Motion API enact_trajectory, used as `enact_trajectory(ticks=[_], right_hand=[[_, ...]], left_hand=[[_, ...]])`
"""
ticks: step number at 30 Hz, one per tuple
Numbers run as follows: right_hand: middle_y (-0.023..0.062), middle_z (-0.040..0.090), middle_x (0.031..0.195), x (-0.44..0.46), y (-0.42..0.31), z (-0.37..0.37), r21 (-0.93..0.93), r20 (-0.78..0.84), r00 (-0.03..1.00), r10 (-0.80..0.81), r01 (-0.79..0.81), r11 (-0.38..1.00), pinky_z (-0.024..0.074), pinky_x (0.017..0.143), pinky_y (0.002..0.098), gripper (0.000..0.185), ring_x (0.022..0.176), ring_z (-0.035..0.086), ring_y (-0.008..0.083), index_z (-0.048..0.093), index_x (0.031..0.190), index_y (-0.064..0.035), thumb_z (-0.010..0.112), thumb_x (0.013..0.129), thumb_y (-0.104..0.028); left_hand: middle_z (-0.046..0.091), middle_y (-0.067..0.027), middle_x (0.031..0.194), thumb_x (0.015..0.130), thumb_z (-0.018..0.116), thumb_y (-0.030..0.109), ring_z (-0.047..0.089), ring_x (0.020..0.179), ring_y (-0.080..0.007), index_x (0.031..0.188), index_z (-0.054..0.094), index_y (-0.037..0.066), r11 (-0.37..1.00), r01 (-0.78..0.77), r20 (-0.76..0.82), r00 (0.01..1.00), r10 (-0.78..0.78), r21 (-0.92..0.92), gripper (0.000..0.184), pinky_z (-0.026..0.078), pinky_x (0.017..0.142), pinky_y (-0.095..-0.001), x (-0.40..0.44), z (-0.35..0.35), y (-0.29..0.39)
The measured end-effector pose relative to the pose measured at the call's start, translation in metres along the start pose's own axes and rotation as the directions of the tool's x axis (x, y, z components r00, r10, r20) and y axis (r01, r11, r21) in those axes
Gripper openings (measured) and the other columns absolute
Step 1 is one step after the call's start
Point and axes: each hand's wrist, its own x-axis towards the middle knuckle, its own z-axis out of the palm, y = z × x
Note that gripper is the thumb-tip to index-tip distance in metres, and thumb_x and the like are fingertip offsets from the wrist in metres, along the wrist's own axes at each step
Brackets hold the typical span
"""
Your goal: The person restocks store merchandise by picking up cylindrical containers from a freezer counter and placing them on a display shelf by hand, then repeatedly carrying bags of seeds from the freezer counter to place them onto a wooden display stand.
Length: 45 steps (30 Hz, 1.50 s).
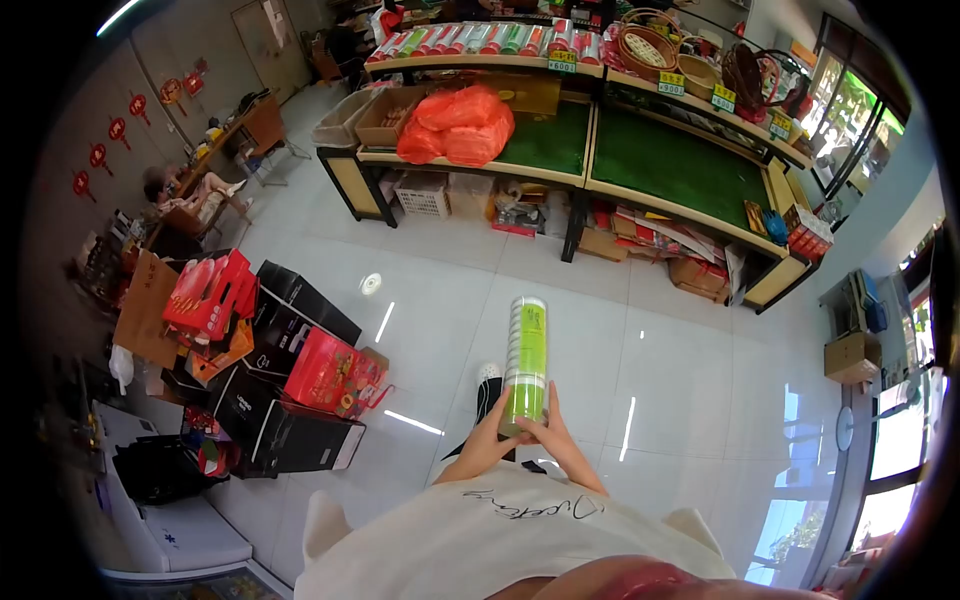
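Note:
Both my hands grip the lower end of a tall, clear cylindrical tube (532, 345) with a bright green label. White ring-like layers show stacked up its left side; what they are I cannot make out. The tube stands almost upright in front of my waist. My left hand (487, 440) wraps its lower left side, and my right hand (556, 437) its lower right side. The fingertips meet near the tube's base, partly hidden.
A two-tier shelf (690, 178) ahead bears a row of similar tubes (480, 40), wicker baskets (648, 48) and orange-red plastic bags (460, 125). Black boxes (290, 430) and red gift boxes (333, 372) lie at left. A person (205, 200) sits farther back. Glossy tiled floor (640, 400) lies between.

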Motion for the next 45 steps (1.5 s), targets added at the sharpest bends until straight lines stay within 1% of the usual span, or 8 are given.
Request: enact_trajectory(ticks=[5, 13, 20, 23, 26, 30, 39, 45], right_hand=[[0.0248, 0.040, 0.127, 0.115, -0.050, 0.003, -0.094, 0.017, 0.992, -0.121, 0.122, 0.988, 0.0509, 0.075, 0.0326, 0.104, 0.105, 0.054, 0.0288, -0.015, 0.139, -0.0035, 0.067, 0.077, -0.016], [0.0240, 0.033, 0.134, 0.277, -0.174, 0.031, -0.367, 0.143, 0.805, -0.576, 0.584, 0.725, 0.0351, 0.098, 0.0380, 0.109, 0.121, 0.040, 0.0322, -0.004, 0.140, 0.0029, 0.075, 0.067, -0.021], [0.0235, 0.031, 0.135, 0.356, -0.181, 0.021, -0.264, 0.042, 0.835, -0.549, 0.539, 0.800, 0.0311, 0.100, 0.0378, 0.108, 0.124, 0.036, 0.0312, -0.002, 0.140, 0.0031, 0.075, 0.067, -0.020], [0.0216, 0.030, 0.136, 0.391, -0.192, 0.014, -0.338, 0.048, 0.777, -0.627, 0.604, 0.722, 0.0284, 0.102, 0.0387, 0.109, 0.125, 0.034, 0.0305, -0.006, 0.140, 0.0006, 0.074, 0.069, -0.017], [0.0219, 0.028, 0.137, 0.451, -0.216, 0.012, -0.203, 0.035, 0.923, -0.384, 0.382, 0.901, 0.0259, 0.104, 0.0395, 0.107, 0.128, 0.031, 0.0305, -0.005, 0.140, 0.0018, 0.073, 0.069, -0.015], [0.0214, 0.027, 0.138, 0.548, -0.250, -0.007, -0.245, 0.172, 0.727, -0.665, 0.685, 0.686, 0.0258, 0.104, 0.0387, 0.106, 0.129, 0.030, 0.0306, -0.001, 0.141, -0.0013, 0.073, 0.067, -0.016], [0.0201, 0.028, 0.138, 0.717, -0.379, -0.012, -0.378, 0.066, 0.624, -0.779, 0.738, 0.559, 0.0242, 0.105, 0.0372, 0.106, 0.128, 0.031, 0.0281, 0.002, 0.141, -0.0008, 0.074, 0.063, -0.013], [0.0182, 0.027, 0.139, 0.774, -0.418, -0.035, -0.334, -0.054, 0.734, -0.677, 0.626, 0.705, 0.0281, 0.104, 0.0365, 0.103, 0.127, 0.033, 0.0272, 0.005, 0.142, -0.0022, 0.072, 0.064, -0.009]], left_hand=[[0.049, -0.0181, 0.126, 0.072, 0.073, 0.013, 0.051, 0.111, -0.0246, 0.139, 0.027, 0.008, 0.988, -0.076, -0.195, 0.980, 0.048, -0.138, 0.082, 0.042, 0.091, -0.0330, 0.104, -0.050, -0.009], [0.043, -0.0191, 0.130, 0.060, 0.078, 0.007, 0.052, 0.109, -0.0326, 0.138, 0.023, 0.006, 0.815, -0.538, -0.283, 0.764, 0.580, 0.215, 0.095, 0.043, 0.091, -0.0397, 0.294, -0.175, -0.032], [0.042, -0.0195, 0.130, 0.058, 0.078, 0.006, 0.051, 0.109, -0.0325, 0.138, 0.025, 0.005, 0.955, -0.268, -0.192, 0.938, 0.288, 0.125, 0.096, 0.044, 0.089, -0.0365, 0.360, -0.207, -0.028], [0.044, -0.0193, 0.128, 0.058, 0.077, 0.005, 0.051, 0.111, -0.0322, 0.136, 0.031, 0.007, 0.863, -0.386, -0.223, 0.855, 0.467, 0.326, 0.090, 0.045, 0.088, -0.0343, 0.396, -0.215, -0.034], [0.045, -0.0203, 0.127, 0.059, 0.076, 0.005, 0.050, 0.113, -0.0342, 0.134, 0.036, 0.009, 0.987, -0.134, -0.203, 0.968, 0.150, 0.092, 0.086, 0.046, 0.086, -0.0347, 0.442, -0.245, -0.034], [0.048, -0.0218, 0.125, 0.059, 0.076, 0.005, 0.055, 0.103, -0.0356, 0.130, 0.042, 0.008, 0.835, -0.405, -0.232, 0.830, 0.507, 0.372, 0.079, 0.048, 0.081, -0.0360, 0.546, -0.295, -0.027], [0.056, -0.0209, 0.114, 0.060, 0.076, 0.003, 0.061, 0.091, -0.0332, 0.127, 0.047, 0.007, 0.651, -0.612, -0.210, 0.636, 0.743, 0.449, 0.073, 0.049, 0.075, -0.0348, 0.740, -0.387, -0.021], [0.056, -0.0220, 0.114, 0.063, 0.074, 0.002, 0.062, 0.091, -0.0295, 0.128, 0.045, 0.003, 0.843, -0.465, -0.249, 0.812, 0.528, 0.272, 0.071, 0.050, 0.075, -0.0331, 0.811, -0.386, -0.013]])
